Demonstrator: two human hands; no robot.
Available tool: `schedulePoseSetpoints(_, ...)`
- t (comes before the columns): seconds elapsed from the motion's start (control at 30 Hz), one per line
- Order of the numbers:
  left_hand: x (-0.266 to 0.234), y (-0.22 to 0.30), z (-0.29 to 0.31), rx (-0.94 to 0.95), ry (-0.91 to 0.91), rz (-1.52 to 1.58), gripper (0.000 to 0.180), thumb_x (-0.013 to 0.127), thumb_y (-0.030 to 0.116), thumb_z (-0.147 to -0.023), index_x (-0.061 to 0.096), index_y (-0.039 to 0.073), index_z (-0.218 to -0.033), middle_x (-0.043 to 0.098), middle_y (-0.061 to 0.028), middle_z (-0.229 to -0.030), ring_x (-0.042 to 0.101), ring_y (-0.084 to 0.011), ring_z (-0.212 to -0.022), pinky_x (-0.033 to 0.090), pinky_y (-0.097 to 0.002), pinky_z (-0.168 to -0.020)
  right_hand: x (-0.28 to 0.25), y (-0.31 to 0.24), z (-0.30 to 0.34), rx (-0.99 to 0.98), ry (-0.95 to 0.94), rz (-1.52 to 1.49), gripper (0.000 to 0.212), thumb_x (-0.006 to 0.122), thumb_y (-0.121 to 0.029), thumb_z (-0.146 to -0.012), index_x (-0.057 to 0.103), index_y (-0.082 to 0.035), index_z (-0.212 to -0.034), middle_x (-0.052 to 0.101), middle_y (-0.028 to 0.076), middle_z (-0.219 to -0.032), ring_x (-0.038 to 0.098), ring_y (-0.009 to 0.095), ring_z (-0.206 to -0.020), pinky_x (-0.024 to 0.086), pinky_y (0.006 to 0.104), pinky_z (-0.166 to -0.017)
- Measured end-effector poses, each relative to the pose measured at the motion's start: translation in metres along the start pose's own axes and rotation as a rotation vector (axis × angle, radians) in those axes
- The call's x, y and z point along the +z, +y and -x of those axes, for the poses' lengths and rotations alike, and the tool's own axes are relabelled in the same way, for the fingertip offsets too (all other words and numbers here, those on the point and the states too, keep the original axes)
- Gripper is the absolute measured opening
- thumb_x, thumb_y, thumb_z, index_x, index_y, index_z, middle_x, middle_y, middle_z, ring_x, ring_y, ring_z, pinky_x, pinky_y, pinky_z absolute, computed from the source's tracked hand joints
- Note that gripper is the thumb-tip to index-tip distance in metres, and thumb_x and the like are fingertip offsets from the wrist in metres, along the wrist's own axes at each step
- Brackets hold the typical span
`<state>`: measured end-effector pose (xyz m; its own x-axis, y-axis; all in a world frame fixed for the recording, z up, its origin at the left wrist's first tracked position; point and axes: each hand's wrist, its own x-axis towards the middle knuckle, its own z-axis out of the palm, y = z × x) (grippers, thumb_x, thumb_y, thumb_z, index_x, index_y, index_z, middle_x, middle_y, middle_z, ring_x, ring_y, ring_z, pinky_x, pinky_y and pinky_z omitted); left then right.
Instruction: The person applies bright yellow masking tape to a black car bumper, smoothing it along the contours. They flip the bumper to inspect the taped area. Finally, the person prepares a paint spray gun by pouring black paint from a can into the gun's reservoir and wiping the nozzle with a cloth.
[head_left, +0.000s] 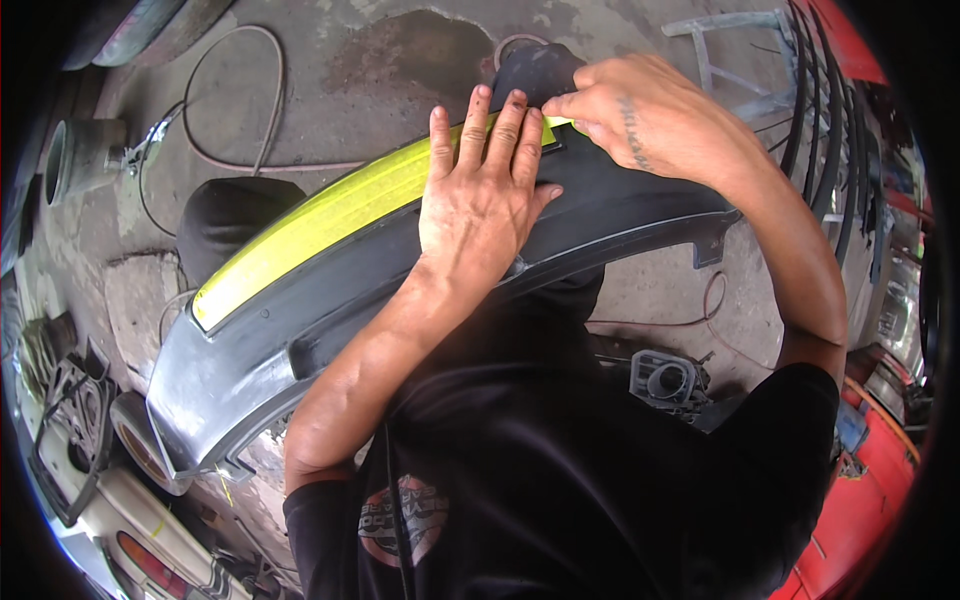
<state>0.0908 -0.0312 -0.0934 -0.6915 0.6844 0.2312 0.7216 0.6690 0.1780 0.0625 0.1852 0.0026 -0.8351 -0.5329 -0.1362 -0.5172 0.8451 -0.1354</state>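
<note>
Hands at work on a dark grey car bumper [300,340] in a workshop yard, seen from the head camera looking straight down. Left hand [478,205] lies flat and spread, fingers apart, palm pressed on the bumper's upper face, fingertips resting on the yellow-green masking tape [330,215]. Right hand [640,110] sits just beyond and to the right of the left one, thumb and forefinger pinched together on the tape's near end where it meets the left fingertips.

Tape runs as one long strip along the bumper's top edge, its long axis trailing away from both hands toward the person's left and downward in the picture, following the bumper's curve. The free end is nearest the right hand; the laid length stretches out past the left hand's little-finger side.

Bumper rests on black stands [235,225], one showing beyond the left forearm. Concrete floor [400,60] lies beyond the fingertips, crossed by a thin hose [270,110]. A roll of tape [140,440] lies well off to the left of the left elbow, and a grey plastic bracket [665,380] lies below the right forearm.
</note>
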Motion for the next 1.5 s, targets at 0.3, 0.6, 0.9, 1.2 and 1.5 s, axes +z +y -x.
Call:
schedulePoseSetpoints(0.3,0.003,0.001,-0.001,-0.003,-0.019,-0.045,0.072,0.065,0.050,-0.100,0.053,0.007,-0.157,0.049,-0.0105,-0.164,0.038,-0.0397,-0.157,0.029,-0.0663,-0.125,0.000,0.005,0.008,0.044,-0.128,0.059,0.022,0.073,-0.008,-0.092,0.080,-0.005,-0.113,0.071,0.016,-0.087,0.070,0.040,-0.085,0.056,0.0497,-0.077)
schedulePoseSetpoints(0.6,0.001,-0.002,0.002,-0.033,-0.006,0.007,0.077,0.074,0.048,-0.096,0.052,0.008,-0.158,0.048,-0.0128,-0.165,0.037,-0.0386,-0.158,0.030,-0.0648,-0.125,-0.051,0.003,0.041,0.366,-0.076,-0.620,0.038,0.070,-0.014,-0.095,0.074,-0.003,-0.131,0.079,0.019,-0.113,0.076,0.030,-0.107,0.055,0.0402,-0.099)
schedulePoseSetpoints(0.9,0.004,0.008,0.000,0.050,-0.130,0.030,0.089,0.039,0.067,-0.107,0.037,-0.001,-0.165,0.029,-0.0173,-0.176,0.020,-0.0339,-0.165,0.010,-0.0579,-0.133,0.053,0.015,0.061,0.629,0.396,-1.444,0.046,0.067,-0.013,-0.101,0.064,0.002,-0.144,0.053,-0.001,-0.077,0.040,0.004,-0.050,0.039,0.0227,-0.046)
schedulePoseSetpoints(1.2,-0.051,-0.054,0.103,-0.363,-0.156,-0.032,0.108,0.079,0.053,-0.087,0.031,-0.004,-0.165,0.028,-0.0233,-0.174,0.026,-0.0419,-0.162,0.021,-0.0611,-0.130,0.087,0.026,0.066,0.566,0.468,-1.727,0.052,0.063,-0.014,-0.102,0.057,0.005,-0.150,0.056,0.002,-0.080,0.042,0.005,-0.049,0.044,0.0246,-0.047)
schedulePoseSetpoints(1.5,-0.009,-0.013,0.008,-0.120,-0.001,0.114,0.092,0.077,0.052,-0.091,0.047,-0.004,-0.156,0.049,-0.0233,-0.162,0.041,-0.0393,-0.155,0.031,-0.0587,-0.127,0.085,0.022,0.047,0.569,0.427,-1.681,0.050,0.064,-0.014,-0.101,0.060,0.003,-0.148,0.057,0.003,-0.080,0.042,0.006,-0.050,0.044,0.0254,-0.048)
